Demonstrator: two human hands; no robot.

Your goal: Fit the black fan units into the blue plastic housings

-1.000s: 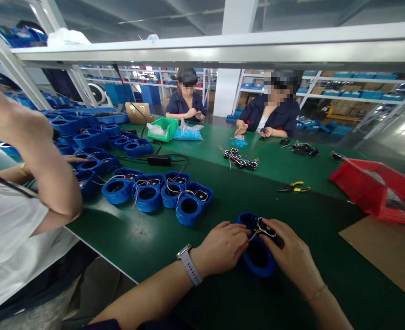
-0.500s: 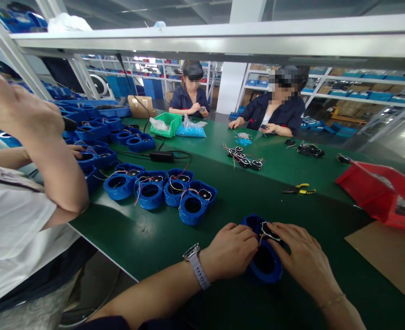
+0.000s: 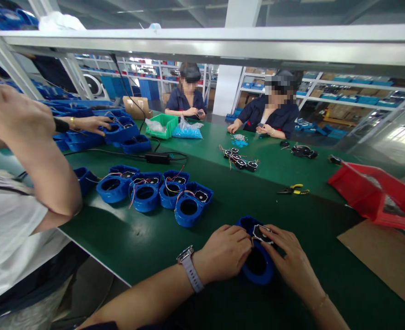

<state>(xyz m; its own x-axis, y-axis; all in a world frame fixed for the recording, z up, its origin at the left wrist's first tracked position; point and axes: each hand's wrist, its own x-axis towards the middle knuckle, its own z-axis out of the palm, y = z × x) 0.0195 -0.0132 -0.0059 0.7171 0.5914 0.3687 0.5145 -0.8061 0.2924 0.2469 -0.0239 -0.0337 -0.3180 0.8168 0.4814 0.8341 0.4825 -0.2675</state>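
A blue plastic housing (image 3: pixel 258 273) with a large round opening lies on the green table before me. In its upper part sits a small black motor (image 3: pixel 262 234) with a white edge and thin coloured wires. My left hand (image 3: pixel 225 251), a watch at its wrist, is closed at the housing's left side by the wires; its fingertips are partly hidden. From the right, my right hand (image 3: pixel 290 256) grips the motor, thumb and fingers around its near corner and top.
Several blue housings with motors (image 3: pixel 188 215) stand in a row to the left. Ahead lie pliers (image 3: pixel 293 189) and loose motors (image 3: pixel 240 161). A red bin (image 3: pixel 357 188) and a cardboard sheet (image 3: pixel 377 261) are at right. A co-worker's arm (image 3: pixel 47 151) reaches in at left.
The view has shifted slightly. At left, the co-worker's far hand has moved away from me onto a blue housing. My hands keep nearly the same hold.
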